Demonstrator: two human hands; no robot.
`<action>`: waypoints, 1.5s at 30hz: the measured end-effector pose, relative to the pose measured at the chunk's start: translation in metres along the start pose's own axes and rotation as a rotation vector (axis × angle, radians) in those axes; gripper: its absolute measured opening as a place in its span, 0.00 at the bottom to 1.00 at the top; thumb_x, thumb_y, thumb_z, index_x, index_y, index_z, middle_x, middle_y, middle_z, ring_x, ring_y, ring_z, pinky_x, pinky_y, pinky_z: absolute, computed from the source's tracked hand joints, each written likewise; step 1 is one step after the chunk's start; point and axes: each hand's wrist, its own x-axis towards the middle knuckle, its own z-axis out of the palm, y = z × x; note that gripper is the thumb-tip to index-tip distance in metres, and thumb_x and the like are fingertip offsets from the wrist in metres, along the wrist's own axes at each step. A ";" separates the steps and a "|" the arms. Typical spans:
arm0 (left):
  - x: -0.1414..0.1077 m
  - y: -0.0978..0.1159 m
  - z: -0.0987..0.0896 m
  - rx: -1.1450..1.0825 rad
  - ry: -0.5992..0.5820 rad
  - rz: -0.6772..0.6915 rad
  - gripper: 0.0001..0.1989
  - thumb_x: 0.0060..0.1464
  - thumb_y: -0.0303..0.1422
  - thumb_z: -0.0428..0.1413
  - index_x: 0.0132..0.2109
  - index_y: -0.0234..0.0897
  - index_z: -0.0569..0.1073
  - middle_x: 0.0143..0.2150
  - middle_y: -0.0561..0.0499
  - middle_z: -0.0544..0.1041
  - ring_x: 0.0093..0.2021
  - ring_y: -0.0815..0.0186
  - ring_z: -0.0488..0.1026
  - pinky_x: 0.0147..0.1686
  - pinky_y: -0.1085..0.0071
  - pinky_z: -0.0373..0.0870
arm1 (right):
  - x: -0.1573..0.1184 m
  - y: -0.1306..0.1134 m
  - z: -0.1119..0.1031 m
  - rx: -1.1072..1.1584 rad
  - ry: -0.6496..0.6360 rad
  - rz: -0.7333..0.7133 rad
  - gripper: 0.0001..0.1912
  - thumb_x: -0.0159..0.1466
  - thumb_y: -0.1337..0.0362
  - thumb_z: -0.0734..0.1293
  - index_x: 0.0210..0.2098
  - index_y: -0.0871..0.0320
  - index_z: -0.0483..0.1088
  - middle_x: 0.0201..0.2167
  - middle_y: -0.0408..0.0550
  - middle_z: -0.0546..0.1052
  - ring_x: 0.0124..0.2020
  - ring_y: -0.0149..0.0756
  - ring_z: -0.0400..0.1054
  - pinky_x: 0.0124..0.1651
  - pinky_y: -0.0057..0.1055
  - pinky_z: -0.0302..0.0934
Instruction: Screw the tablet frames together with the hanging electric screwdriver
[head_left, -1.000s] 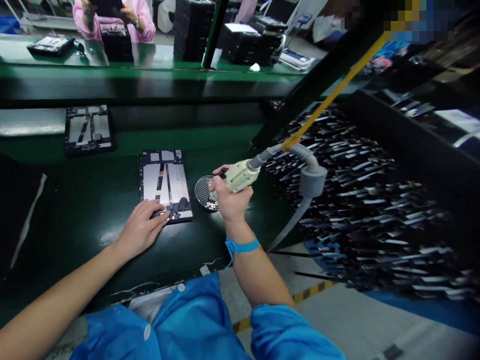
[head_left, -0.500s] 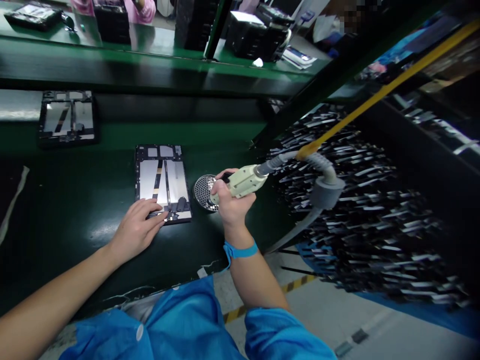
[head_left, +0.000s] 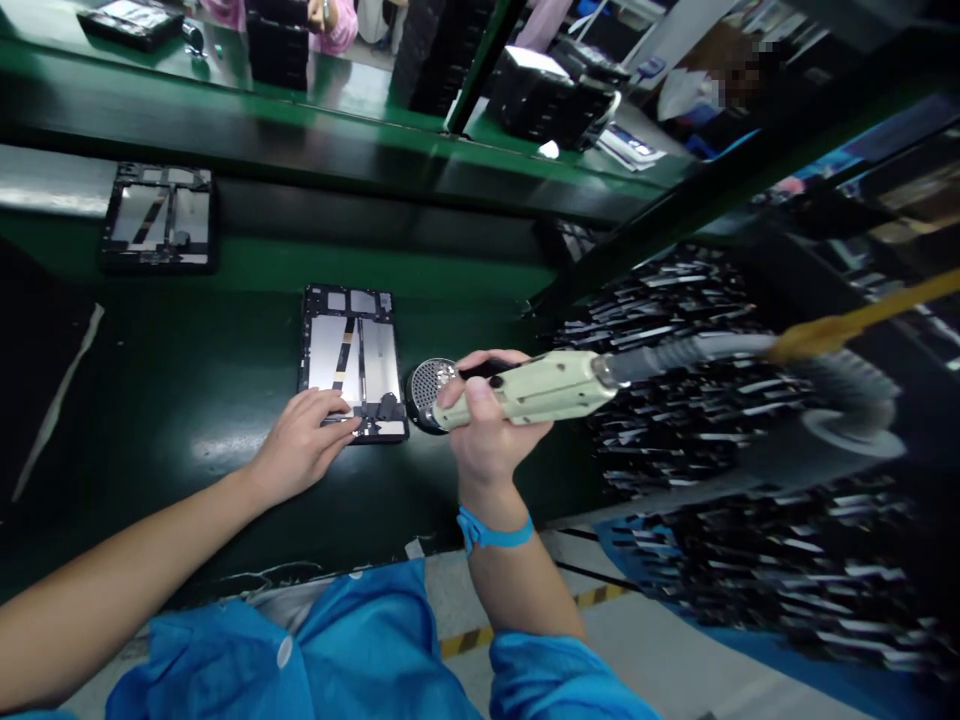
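Observation:
My left hand [head_left: 304, 445] rests its fingertips on the lower edge of an opened tablet [head_left: 382, 360], with fingers apart. The tablet lies flat, showing silvery panels, a dark ribbon cable and a black frame. Wrapped in my right hand [head_left: 487, 430] is a pale green electric screwdriver [head_left: 559, 388], lying nearly level, its front end over a round dish [head_left: 430, 385] with a perforated metal top. Whether its tip touches the dish is hidden by my fingers. The dish sits just right of the tablet. A blue band circles my right wrist.
Another opened tablet [head_left: 161, 220] lies at the back left. The screwdriver's cord hangs from a yellow strap [head_left: 862, 320] on the right. Beside the bench is a large mass of dark and silvery strips [head_left: 675, 380]. Stacked devices [head_left: 536, 95] stand on the shelf beyond, near a person in pink.
The screwdriver has swung to a more level pose, its rear end moving right, and its cord and strap have shifted right. My left hand stays on the tablet. The whole view has shifted slightly.

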 end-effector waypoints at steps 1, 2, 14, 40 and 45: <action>0.000 0.000 0.000 -0.005 0.001 -0.009 0.11 0.65 0.27 0.56 0.52 0.40 0.78 0.52 0.43 0.77 0.58 0.55 0.72 0.59 0.50 0.69 | -0.005 -0.003 0.007 0.039 -0.053 0.012 0.09 0.65 0.62 0.69 0.45 0.51 0.68 0.36 0.42 0.74 0.21 0.27 0.68 0.25 0.29 0.66; 0.000 0.000 0.001 -0.010 0.000 -0.018 0.11 0.65 0.28 0.56 0.52 0.41 0.79 0.52 0.43 0.77 0.59 0.55 0.72 0.59 0.50 0.69 | -0.010 -0.005 0.014 0.080 -0.108 0.025 0.11 0.65 0.61 0.69 0.46 0.50 0.67 0.38 0.42 0.74 0.21 0.27 0.69 0.24 0.29 0.67; 0.001 0.001 0.000 -0.045 -0.030 -0.051 0.12 0.66 0.29 0.56 0.53 0.42 0.79 0.53 0.43 0.77 0.58 0.55 0.72 0.59 0.50 0.69 | -0.033 0.012 0.040 0.095 -0.223 0.080 0.14 0.63 0.62 0.71 0.46 0.52 0.67 0.38 0.44 0.75 0.33 0.34 0.75 0.36 0.36 0.74; -0.001 0.000 -0.002 -0.003 -0.014 0.008 0.10 0.65 0.26 0.57 0.52 0.37 0.77 0.52 0.43 0.76 0.57 0.55 0.72 0.58 0.49 0.69 | 0.007 0.028 -0.022 -0.075 0.086 -0.045 0.09 0.63 0.63 0.71 0.41 0.55 0.69 0.32 0.41 0.75 0.21 0.27 0.69 0.27 0.29 0.65; -0.001 0.001 -0.003 0.001 -0.018 0.011 0.10 0.64 0.26 0.57 0.52 0.36 0.77 0.52 0.43 0.76 0.56 0.55 0.72 0.58 0.49 0.69 | 0.007 0.037 -0.028 -0.130 0.095 -0.029 0.09 0.63 0.62 0.70 0.40 0.58 0.68 0.27 0.40 0.73 0.21 0.27 0.68 0.27 0.28 0.65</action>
